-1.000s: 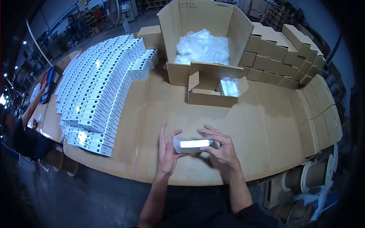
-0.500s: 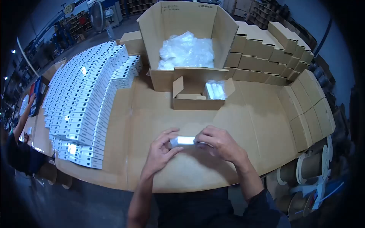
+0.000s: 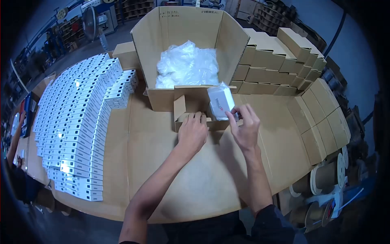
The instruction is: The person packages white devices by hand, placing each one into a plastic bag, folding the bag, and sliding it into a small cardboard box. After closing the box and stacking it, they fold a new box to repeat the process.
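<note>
A small open cardboard box [image 3: 191, 125] stands in the middle of the table. My left hand [image 3: 193, 132] is at its front wall, fingers bent over the edge and the fingertips partly hidden inside. My right hand [image 3: 246, 125] pinches the lower right corner of a white box in a clear plastic bag [image 3: 222, 103]. This bagged box is tilted above the right end of the cardboard box. Printed lettering shows on its white face.
Rows of white boxes [image 3: 73, 118] are stacked at the left. Behind stands a large carton [image 3: 142, 53] of clear plastic bags [image 3: 187, 65]. Brown cartons [image 3: 266, 61] are piled at the back right, with more cartons [image 3: 321, 118] along the right edge. Another person's arm [image 3: 15, 138] shows far left.
Both hands have moved forward from the near table to the small cardboard box. The right hand now holds the bagged white box over it; the left has gone to its front wall.
</note>
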Demonstrator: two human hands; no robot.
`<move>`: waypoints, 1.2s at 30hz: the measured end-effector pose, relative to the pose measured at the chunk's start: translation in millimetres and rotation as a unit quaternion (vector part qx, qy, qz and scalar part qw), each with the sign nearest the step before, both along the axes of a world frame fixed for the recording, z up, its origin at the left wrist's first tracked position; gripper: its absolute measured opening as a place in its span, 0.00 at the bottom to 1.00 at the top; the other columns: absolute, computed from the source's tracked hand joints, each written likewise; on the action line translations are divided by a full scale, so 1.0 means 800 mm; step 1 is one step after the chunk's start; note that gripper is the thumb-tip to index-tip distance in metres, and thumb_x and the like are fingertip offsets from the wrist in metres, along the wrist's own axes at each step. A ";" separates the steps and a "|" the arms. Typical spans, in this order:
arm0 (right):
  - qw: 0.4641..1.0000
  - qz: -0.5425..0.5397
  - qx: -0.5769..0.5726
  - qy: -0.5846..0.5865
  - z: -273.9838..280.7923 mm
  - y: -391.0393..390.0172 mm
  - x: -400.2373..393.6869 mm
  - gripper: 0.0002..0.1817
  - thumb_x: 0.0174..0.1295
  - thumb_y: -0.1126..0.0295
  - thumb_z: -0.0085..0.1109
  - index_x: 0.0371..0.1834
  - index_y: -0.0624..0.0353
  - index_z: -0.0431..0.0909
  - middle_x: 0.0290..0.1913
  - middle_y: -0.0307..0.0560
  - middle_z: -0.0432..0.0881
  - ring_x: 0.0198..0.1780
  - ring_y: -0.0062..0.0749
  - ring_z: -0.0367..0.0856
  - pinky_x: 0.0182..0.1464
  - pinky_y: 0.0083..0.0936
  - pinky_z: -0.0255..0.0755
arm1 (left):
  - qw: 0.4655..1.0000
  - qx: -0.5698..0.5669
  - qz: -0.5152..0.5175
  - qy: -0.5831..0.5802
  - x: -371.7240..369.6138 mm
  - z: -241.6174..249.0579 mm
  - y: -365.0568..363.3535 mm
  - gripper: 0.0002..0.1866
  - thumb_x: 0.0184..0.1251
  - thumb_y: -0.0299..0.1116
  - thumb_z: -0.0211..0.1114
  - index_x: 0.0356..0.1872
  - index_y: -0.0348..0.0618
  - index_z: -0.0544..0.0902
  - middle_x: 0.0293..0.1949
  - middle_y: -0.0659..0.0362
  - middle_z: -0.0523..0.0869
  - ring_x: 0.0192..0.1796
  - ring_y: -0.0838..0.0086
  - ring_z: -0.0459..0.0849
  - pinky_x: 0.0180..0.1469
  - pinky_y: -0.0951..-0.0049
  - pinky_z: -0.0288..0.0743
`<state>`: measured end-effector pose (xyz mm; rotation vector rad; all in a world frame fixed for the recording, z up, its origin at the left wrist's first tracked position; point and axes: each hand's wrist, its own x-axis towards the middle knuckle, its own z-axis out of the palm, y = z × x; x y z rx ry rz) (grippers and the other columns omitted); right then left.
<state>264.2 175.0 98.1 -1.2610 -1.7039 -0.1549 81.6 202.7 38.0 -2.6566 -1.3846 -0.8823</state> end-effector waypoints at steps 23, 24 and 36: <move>0.989 -0.066 -0.096 -0.095 -0.069 0.053 -0.037 0.08 0.59 0.76 0.71 0.40 0.61 0.83 0.37 0.56 0.80 0.38 0.56 0.83 0.39 0.49 0.78 | 0.998 -0.003 0.034 0.061 -0.044 -0.048 -0.054 0.41 0.61 0.28 0.70 0.79 0.63 0.70 0.79 0.42 0.61 0.79 0.28 0.55 0.73 0.34 0.64; 0.986 -0.076 -0.103 -0.104 -0.075 0.055 -0.038 0.08 0.59 0.76 0.71 0.40 0.62 0.83 0.37 0.57 0.80 0.38 0.56 0.83 0.39 0.48 0.78 | 0.997 -0.003 0.034 0.065 -0.043 -0.049 -0.054 0.41 0.62 0.28 0.69 0.79 0.63 0.70 0.79 0.42 0.61 0.79 0.28 0.55 0.73 0.34 0.65; 0.964 -0.126 -0.177 -0.155 -0.092 0.012 -0.041 0.20 0.73 0.59 0.57 0.61 0.57 0.84 0.74 0.59 0.70 0.75 0.60 0.64 0.71 0.59 0.58 | 1.000 -0.030 0.005 0.000 -0.064 -0.041 -0.059 0.43 0.64 0.33 0.70 0.82 0.62 0.65 0.83 0.47 0.57 0.82 0.42 0.58 0.76 0.41 0.63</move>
